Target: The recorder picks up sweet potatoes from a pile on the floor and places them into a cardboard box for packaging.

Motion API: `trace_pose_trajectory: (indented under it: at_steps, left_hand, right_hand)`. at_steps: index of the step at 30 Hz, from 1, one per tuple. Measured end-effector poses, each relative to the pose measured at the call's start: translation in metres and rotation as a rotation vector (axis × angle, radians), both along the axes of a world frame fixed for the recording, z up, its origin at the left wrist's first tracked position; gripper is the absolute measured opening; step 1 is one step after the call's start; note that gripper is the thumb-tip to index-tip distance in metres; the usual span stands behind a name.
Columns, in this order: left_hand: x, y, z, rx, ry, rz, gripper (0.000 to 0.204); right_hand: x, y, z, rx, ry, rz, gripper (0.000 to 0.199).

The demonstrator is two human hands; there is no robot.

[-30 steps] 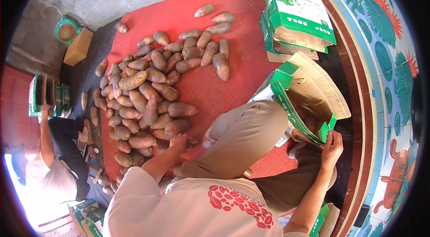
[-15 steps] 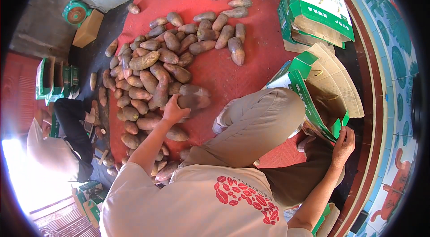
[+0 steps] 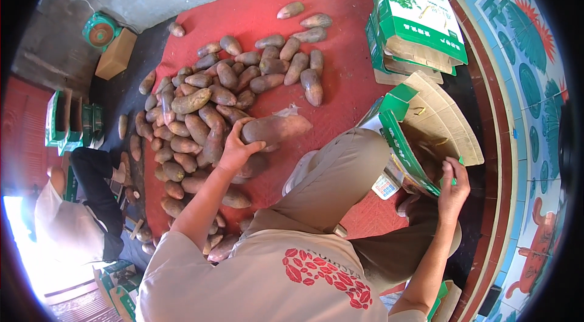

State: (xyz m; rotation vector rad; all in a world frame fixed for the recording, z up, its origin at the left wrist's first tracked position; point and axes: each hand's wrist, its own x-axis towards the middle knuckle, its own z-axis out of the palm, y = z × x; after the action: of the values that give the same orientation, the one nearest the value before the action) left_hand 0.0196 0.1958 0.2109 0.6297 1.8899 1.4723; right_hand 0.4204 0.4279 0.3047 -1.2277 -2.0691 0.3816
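My left hand [image 3: 238, 147] is closed around one end of a large, elongated brown-red tuber [image 3: 277, 129], holding it above the red mat. A wisp of clear plastic shows along the tuber's far side. Beside it to the left lies a heap of similar tubers [image 3: 193, 101], some with a plastic sheen. On the right, my right hand [image 3: 453, 191] has its bent fingers at the near side flap of an open green and white cardboard box [image 3: 416, 150]. The box leans with its brown inside facing me, and a yellow cord loop shows on its raised lid.
Green and white boxes [image 3: 420, 24] are stacked at the far right. A calculator [image 3: 384, 187] lies by my knee. Another person [image 3: 73, 218] sits at the left near more boxes [image 3: 61, 118]. A fan [image 3: 101, 31] and brown carton [image 3: 116, 54] stand by the wall.
My left hand has lifted the tuber off the heap's edge and moved slightly right. My right hand has shifted up and left along the box, and the calculator has come into view.
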Motion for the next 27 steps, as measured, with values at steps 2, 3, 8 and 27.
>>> trace_pose_trajectory:
  at_steps: [2, 3, 8, 27]
  left_hand:
    - [0.002, 0.001, 0.008, 0.06, 0.003, -0.05, 0.062]
    - [0.003, 0.001, 0.01, 0.091, -0.011, -0.07, 0.062]
    - [0.009, 0.002, 0.033, 0.131, 0.057, -0.132, 0.063]
    - [-0.011, -0.017, 0.034, 0.036, 0.11, -0.117, 0.062]
  right_hand:
    - [-0.044, -0.01, 0.017, -0.034, 0.044, 0.169, 0.015]
    - [-0.064, -0.015, 0.02, -0.089, 0.056, 0.249, 0.016]
    - [-0.16, -0.039, 0.008, -0.178, 0.021, 0.676, 0.03]
    - [-0.244, -0.02, -0.009, -0.111, 0.441, 0.493, 0.009]
